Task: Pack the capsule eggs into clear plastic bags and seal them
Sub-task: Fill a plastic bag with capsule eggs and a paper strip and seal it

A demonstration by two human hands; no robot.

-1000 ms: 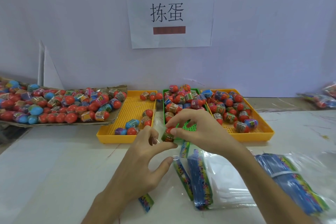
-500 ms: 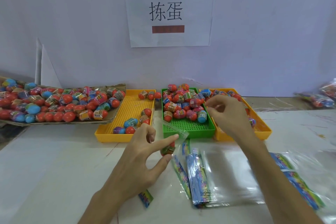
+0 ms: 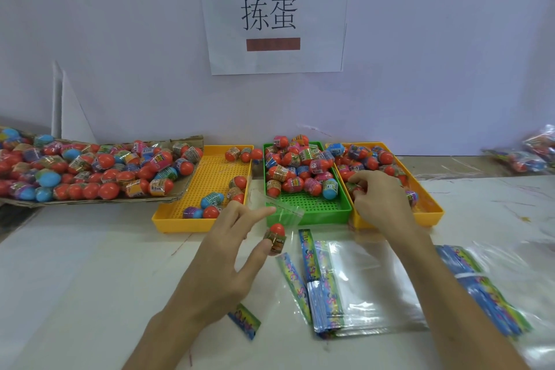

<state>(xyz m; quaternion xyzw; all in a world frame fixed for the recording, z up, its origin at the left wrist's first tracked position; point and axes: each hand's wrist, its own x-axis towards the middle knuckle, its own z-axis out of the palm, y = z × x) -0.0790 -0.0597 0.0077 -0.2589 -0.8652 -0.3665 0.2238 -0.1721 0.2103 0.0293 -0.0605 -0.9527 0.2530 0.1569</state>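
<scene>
Left hand (image 3: pixel 223 252) is up over the table (image 3: pixel 75 273), forefinger and thumb pinching a clear bag (image 3: pixel 282 213) by its open mouth — one red-topped egg (image 3: pixel 275 238) sits inside it, just in front of the green tray (image 3: pixel 309 213). Right hand (image 3: pixel 380 204) is down in the right yellow tray (image 3: pixel 429 207), fingers curled among the eggs there — looks like they close on one, though the knuckles hide it. Green tray is heaped at the back. Left yellow tray (image 3: pixel 207 186) holds only a few. Cardboard (image 3: pixel 186 186) at far left is loaded with eggs. A stack of bags (image 3: pixel 360 288) lies flat under the right forearm
</scene>
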